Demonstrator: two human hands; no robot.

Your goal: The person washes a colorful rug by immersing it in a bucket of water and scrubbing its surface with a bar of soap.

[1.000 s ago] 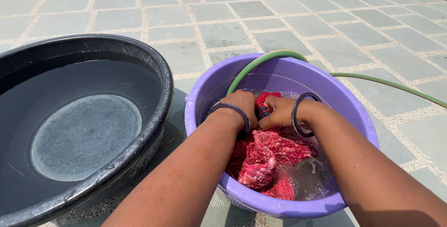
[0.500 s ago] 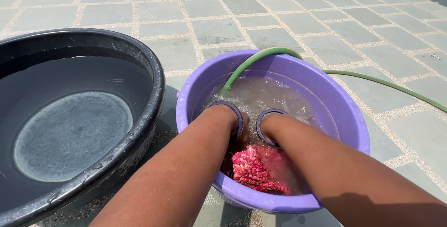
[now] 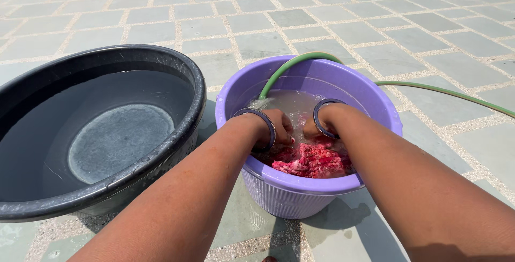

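Black tub (image 3: 102,128) sits left of both hands, full of still water, its rim just beside the purple bucket (image 3: 300,187) but whether they touch I can't tell. Green hose (image 3: 292,64) arcs over the bucket's far rim ahead of the hands, end dipping into the water just beyond the left hand; the rest trails off right across the stone-tile floor (image 3: 161,20). Nothing sits between the arms and the bucket; the near rim hides the lower part of the cloth.

Red-pink cloth (image 3: 314,160) lies in the bucket, half under water, directly below and on the near side of both hands.

Left hand (image 3: 279,126): wrist bent down over the rim, grip curled shut on the cloth's top edge, fingertips in the water. Dark bangle on the wrist.

Right hand (image 3: 314,128): mostly hidden behind its own wrist and bangle, pressing into the cloth beside the left hand; can't tell its grip. Both forearms come in from the near side, converging over the bucket.
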